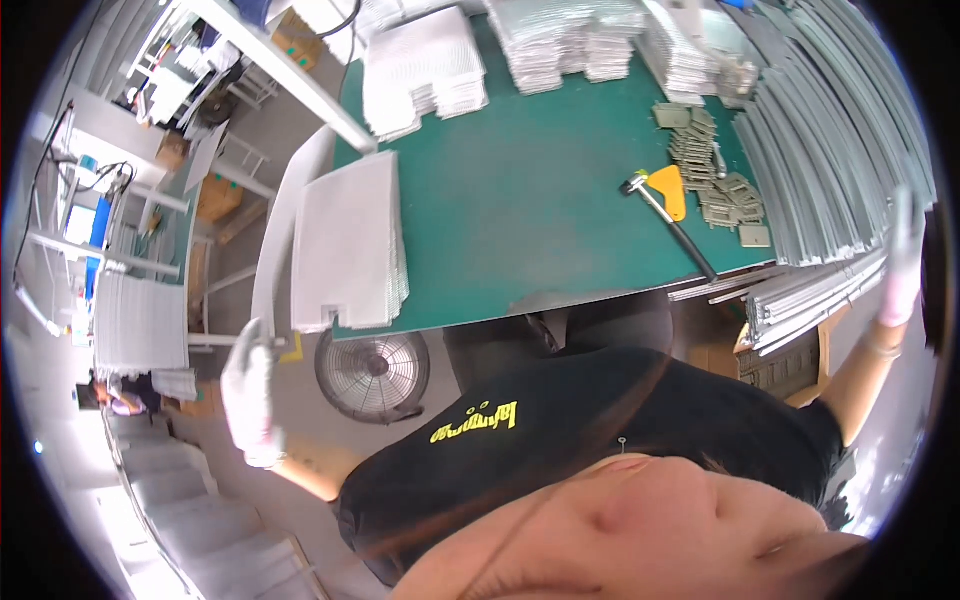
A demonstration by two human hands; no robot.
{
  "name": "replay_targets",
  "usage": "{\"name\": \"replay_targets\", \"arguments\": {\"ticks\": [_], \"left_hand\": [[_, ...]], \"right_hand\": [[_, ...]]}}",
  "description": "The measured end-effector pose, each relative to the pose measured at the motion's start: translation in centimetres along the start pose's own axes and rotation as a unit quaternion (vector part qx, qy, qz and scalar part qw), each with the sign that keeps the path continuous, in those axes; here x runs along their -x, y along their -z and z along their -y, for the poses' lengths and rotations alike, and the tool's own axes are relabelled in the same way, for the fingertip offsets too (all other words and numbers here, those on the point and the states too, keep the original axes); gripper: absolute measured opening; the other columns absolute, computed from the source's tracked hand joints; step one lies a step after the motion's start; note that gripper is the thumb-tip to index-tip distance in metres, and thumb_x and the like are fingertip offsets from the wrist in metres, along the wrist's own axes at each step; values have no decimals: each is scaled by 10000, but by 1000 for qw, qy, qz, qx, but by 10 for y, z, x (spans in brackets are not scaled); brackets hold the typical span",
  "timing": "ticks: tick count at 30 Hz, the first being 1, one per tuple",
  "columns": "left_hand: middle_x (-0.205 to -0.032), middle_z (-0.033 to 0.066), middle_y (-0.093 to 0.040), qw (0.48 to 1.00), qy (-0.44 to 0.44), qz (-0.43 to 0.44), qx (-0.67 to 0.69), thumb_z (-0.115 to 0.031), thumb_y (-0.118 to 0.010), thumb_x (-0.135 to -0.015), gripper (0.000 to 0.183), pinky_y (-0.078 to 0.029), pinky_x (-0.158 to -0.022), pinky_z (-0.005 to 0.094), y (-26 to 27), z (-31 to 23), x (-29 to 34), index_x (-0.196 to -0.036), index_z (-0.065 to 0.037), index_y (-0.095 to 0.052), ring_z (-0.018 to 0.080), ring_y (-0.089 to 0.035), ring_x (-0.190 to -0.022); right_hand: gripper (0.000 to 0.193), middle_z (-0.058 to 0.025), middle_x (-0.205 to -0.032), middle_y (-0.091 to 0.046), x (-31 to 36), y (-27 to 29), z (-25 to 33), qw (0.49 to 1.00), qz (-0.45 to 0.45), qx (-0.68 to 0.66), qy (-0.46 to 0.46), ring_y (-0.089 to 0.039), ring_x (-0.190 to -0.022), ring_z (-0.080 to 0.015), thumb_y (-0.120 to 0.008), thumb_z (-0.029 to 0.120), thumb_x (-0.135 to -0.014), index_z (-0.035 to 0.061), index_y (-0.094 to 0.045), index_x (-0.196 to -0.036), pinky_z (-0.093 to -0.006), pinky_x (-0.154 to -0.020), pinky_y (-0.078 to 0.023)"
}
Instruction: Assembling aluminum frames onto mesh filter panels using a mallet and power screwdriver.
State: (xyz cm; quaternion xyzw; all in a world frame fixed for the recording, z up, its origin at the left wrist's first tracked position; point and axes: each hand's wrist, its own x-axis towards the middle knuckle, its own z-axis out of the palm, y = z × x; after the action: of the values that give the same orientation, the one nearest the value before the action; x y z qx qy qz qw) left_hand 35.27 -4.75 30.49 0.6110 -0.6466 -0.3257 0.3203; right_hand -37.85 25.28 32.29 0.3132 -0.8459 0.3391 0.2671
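Observation:
My left hand (250, 392), in a white glove, is raised beyond the left edge of the green-topped table (520, 200). Its fingers are stretched out with nothing visible in them. The fingertips reach the lower end of a long white panel (285, 240); whether they touch it I cannot tell. Beside that panel lies a stack of white rectangular sheets (347, 240), notched at the near edge. Far to the right, my right hand (903, 260), also gloved in white, is held up with straight fingers, next to a pile of long grey metal strips (820, 150). It holds nothing that I can see.
A black-handled hammer (672, 228) and a yellow scraper-like piece (668, 192) lie beside several small olive-grey plates (700, 150). White ribbed sheets stand stacked (425, 70) at the back, with more stacks (565, 45) alongside. A round floor fan (375, 367) stands below the table's near-left edge.

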Motion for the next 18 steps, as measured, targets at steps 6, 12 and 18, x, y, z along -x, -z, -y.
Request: {"name": "replay_targets", "arguments": {"ticks": [6, 12, 18], "left_hand": [[-1081, 237, -702, 950, -146, 104, -257, -503, -681, -877, 704, -539, -874, 411, -201, -13, 12, -1320, 36, -585, 366, -689, -1001], [-867, 232, -705, 854, -224, 380, -274, -625, -498, -939, 734, -546, -791, 452, -314, -27, -4, -1220, 42, -619, 374, -702, -856], [-914, 185, -695, 868, -363, 161, -299, -540, -514, -916, 526, -540, -796, 469, -304, -33, -171, -941, -38, -666, 361, -677, -882]], "right_hand": [[320, -139, -1104, -693, 157, -167, 182, 895, 271, -276, 224, -660, -1044, -311, -682, 60, -842, 54, -685, -1162, -386, -947, -507], [449, -201, -1418, -526, 216, -328, 229, 847, 376, -149, 346, -438, -1353, -415, -619, 270, -868, 102, -624, -1285, -524, -1138, -321], [538, -200, -1461, -485, 204, -363, 223, 837, 389, -108, 368, -387, -1399, -415, -550, 166, -794, 101, -595, -1326, -525, -1172, -247]]}}
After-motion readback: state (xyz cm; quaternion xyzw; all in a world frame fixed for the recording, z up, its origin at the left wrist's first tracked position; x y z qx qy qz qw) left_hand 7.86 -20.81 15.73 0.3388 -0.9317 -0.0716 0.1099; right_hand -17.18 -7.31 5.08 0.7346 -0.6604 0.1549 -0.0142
